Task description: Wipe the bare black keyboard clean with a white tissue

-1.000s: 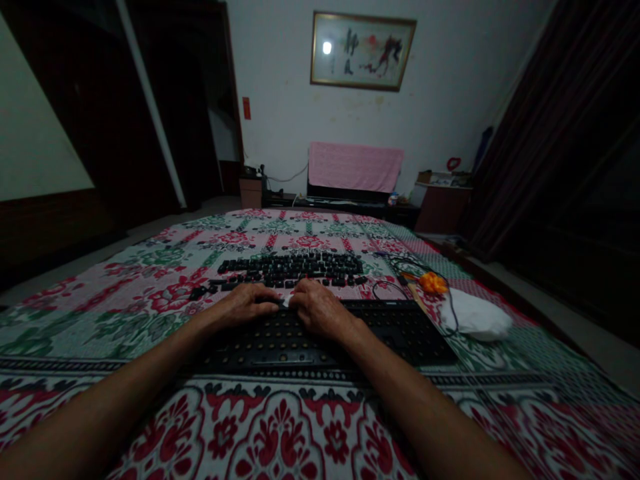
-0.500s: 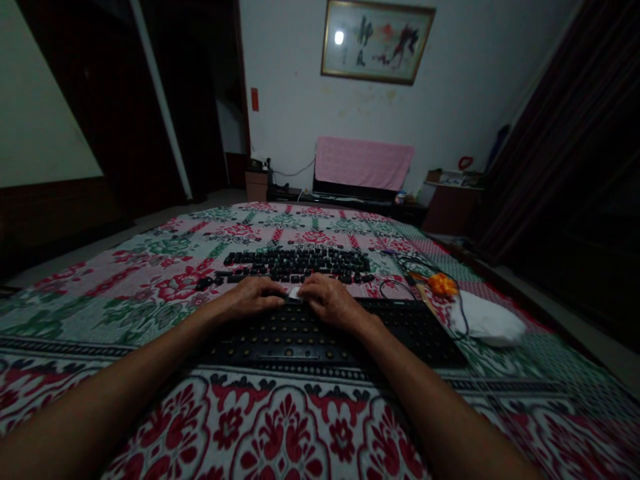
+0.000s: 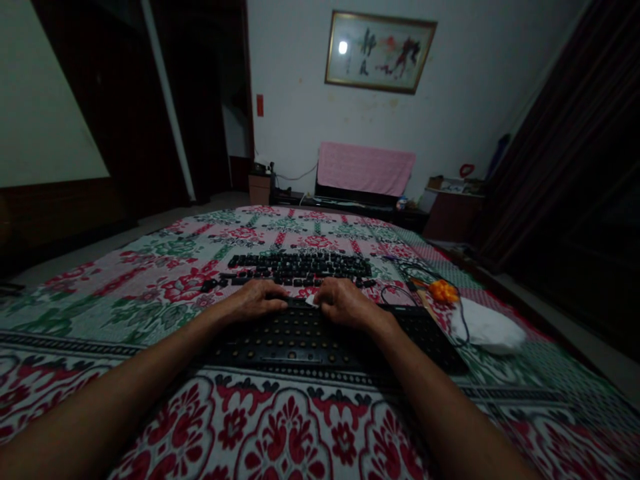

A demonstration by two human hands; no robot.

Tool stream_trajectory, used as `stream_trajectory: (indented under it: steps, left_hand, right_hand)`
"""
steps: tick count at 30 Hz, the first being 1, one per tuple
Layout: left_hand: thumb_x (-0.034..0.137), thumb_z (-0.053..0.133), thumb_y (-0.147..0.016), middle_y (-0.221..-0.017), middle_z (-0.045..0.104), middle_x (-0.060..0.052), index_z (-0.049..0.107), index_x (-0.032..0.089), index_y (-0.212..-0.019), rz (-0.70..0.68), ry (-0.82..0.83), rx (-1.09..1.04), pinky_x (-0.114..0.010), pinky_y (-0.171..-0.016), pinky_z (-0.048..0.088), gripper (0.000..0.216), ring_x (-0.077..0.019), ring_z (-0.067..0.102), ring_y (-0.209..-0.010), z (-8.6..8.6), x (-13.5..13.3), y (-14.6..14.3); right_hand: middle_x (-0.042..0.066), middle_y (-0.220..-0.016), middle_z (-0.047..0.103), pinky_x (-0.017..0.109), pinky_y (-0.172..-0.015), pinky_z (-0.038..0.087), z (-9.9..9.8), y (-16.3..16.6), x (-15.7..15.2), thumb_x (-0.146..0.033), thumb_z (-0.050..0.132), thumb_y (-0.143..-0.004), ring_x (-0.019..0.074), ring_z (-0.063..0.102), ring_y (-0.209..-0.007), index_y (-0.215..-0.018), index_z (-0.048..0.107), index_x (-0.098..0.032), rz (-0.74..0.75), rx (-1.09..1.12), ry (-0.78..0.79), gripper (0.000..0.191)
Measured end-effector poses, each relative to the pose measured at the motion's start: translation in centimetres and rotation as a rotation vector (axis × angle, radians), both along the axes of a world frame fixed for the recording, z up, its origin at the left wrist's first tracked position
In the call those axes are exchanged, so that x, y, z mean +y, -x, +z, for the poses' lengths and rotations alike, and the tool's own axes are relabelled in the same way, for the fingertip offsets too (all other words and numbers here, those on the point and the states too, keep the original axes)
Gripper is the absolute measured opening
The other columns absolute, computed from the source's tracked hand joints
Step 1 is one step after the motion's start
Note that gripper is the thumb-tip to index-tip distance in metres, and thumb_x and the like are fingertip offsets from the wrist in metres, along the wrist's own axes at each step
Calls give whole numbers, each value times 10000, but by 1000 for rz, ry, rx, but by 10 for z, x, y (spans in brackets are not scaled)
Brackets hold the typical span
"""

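Observation:
A black keyboard with its keycaps off lies across the bed in front of me, bare key posts showing. My left hand grips its far edge, fingers over the back and thumb on the near side. Pinched in my right hand is a small piece of white tissue, pressed at the keyboard's far edge right of the left hand. The right fingertips are partly hidden. Beyond both hands, loose black keycaps lie in rows on the patterned bedspread.
On the right lie an orange fluffy thing, a white cloth or bag and a dark cable. A pink cloth covers a screen by the far wall, below a framed picture.
My right hand has slid right along the keyboard's far edge with the tissue, away from my left hand. The left hand keeps its hold. The view has shifted slightly.

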State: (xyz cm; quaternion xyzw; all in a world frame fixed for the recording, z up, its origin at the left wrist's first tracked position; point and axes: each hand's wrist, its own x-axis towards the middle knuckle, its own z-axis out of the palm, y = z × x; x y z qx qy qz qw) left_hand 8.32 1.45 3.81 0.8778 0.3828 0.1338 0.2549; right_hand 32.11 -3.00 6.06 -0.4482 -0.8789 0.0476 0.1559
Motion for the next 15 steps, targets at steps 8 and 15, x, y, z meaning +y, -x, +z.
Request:
stream_trajectory:
  steps: [8,15]
  left_hand:
    - [392,488,-796,-925,667,0,640,214,-1052,-4,-8,20,-214,-743,393,347,-171,582,-885,5,-4,-2]
    - [383,486,-793,-938,672,7,658,217,-1002,9,-22,20,-204,-735,397,318,-167,586,-887,7,-7,-3]
  right_hand:
    - [61,-936,630,258,-786,436,-23,1,12,-39,532,-708,143,570,-871,-958,657,-170,106,255,-127,308]
    - [56,-862,628,231,-707,422,-17,0,10,-107,544,-765,140,572,-788,-927,683,-193,48,39,-110,231]
